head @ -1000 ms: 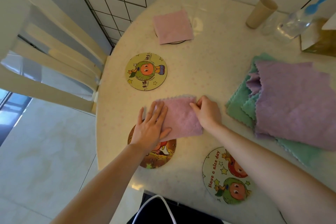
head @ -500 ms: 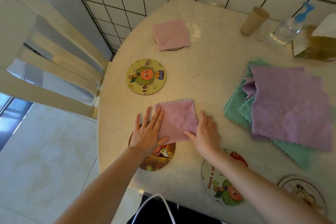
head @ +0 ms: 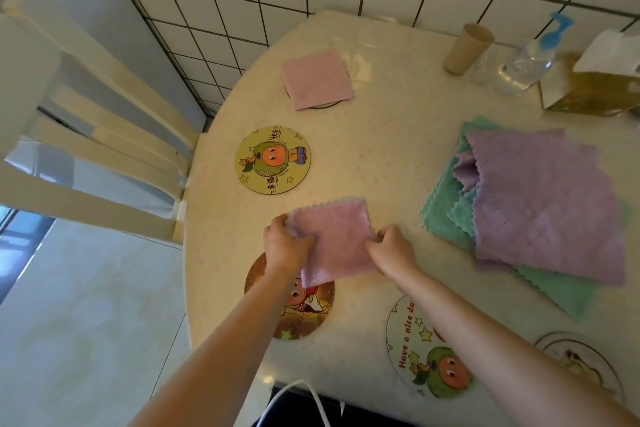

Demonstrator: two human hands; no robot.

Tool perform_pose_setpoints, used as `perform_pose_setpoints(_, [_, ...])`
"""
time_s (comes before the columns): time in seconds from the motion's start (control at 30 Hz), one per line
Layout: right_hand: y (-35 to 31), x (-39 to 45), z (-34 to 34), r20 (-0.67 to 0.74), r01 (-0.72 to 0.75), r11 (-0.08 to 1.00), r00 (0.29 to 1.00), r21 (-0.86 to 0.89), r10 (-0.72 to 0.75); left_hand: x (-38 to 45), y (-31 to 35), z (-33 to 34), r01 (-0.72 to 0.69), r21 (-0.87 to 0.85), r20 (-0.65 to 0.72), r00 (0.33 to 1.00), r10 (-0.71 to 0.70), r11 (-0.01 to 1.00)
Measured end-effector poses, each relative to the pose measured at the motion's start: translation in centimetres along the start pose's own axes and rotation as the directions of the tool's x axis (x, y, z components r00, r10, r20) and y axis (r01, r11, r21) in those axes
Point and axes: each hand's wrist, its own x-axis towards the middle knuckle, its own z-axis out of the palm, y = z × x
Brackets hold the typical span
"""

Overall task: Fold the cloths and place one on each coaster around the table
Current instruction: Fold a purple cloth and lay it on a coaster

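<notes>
A folded pink cloth [head: 337, 239] is lifted at its near edge over the table. My left hand [head: 285, 244] grips its left side and my right hand [head: 391, 250] pinches its right side. Its near corner hangs over a brown cartoon coaster [head: 304, 315]. A yellow coaster [head: 272, 159] lies bare beyond the cloth. Another folded pink cloth [head: 317, 79] sits on a far coaster, mostly hiding it. A white coaster with a green character [head: 420, 354] and another coaster [head: 581, 360] lie near the front edge. A pile of purple cloths [head: 543, 204] and green cloths [head: 440, 215] lies at the right.
A paper cup [head: 467, 48], a spray bottle [head: 530, 62] and a tissue box [head: 595, 87] stand at the back right against the tiled wall. A cream chair [head: 86, 149] stands left of the round table [head: 398, 149]. A white cable [head: 298, 399] hangs at the front edge.
Both hands went from pressing flat on the folded pink cloth to curling round its two sides. The cloth's near edge has come up off the table.
</notes>
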Motion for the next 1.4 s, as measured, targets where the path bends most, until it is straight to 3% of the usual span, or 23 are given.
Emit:
perform_pose_setpoints(0.13, [-1.0, 0.2, -1.1, 0.176, -0.187, 0.950, 0.974, 0.251, 0.146, 1.4, 1.2, -0.8, 0.227, -0.335, 0.133, 0.972, -0.193, 0.914])
perform_pose_setpoints(0.23, [-2.1, -0.3, -2.4, 0.257, -0.245, 0.915, 0.952, 0.320, 0.165, 2.1, 2.2, -1.8, 0.347, -0.420, 0.328, 0.920, -0.216, 0.839])
perform_pose_setpoints(0.3, [-3.2, -0.6, -3.1, 0.207, -0.135, 0.951, 0.975, 0.279, 0.078, 2.5, 3.0, -2.6, 0.284, -0.350, 0.362, 0.920, -0.151, 0.893])
perform_pose_setpoints(0.43, [-7.0, 0.0, -3.3, 0.076, 0.106, 0.959, 0.989, 0.262, -0.130, 4.5, 4.8, -5.5, 0.066, -0.296, 0.251, 0.968, 0.011, 0.953])
perform_pose_setpoints(0.53, [-10.7, 2.5, -2.1, 0.030, 0.226, 0.950, 0.971, 0.214, -0.238, 6.7, 6.3, -8.2, 0.051, -0.392, 0.223, 0.974, 0.041, 0.918])
perform_pose_setpoints(0.67, [-15.8, 6.3, 0.3, -0.030, 0.325, 0.930, 0.945, 0.170, -0.325, 10.2, 6.4, -10.8, 0.037, -0.399, 0.119, 0.993, 0.012, 0.916])
perform_pose_setpoints(0.83, [-18.6, 9.1, 2.7, 0.010, 0.338, 0.940, 0.941, 0.051, -0.339, 13.2, 5.0, -11.1, 0.049, -0.306, 0.001, 0.999, -0.051, 0.951])
perform_pose_setpoints(1.07, [-19.6, 10.9, 4.0, -0.027, 0.385, 0.923, 0.923, -0.004, -0.385, 14.8, 4.4, -11.1, 0.011, -0.092, -0.124, 0.992, -0.022, 0.996])
perform_pose_setpoints(1.23, [-18.5, 11.5, 4.4, -0.069, 0.370, 0.919, 0.922, -0.137, -0.382, 13.8, 4.2, -10.7, -0.095, 0.179, -0.146, 0.982, 0.122, 0.979])
perform_pose_setpoints(1.4, [-16.2, 11.0, 2.9, -0.084, 0.358, 0.925, 0.925, -0.125, -0.369, 13.3, 3.7, -10.7, -0.188, 0.370, -0.184, 0.945, 0.270, 0.910])
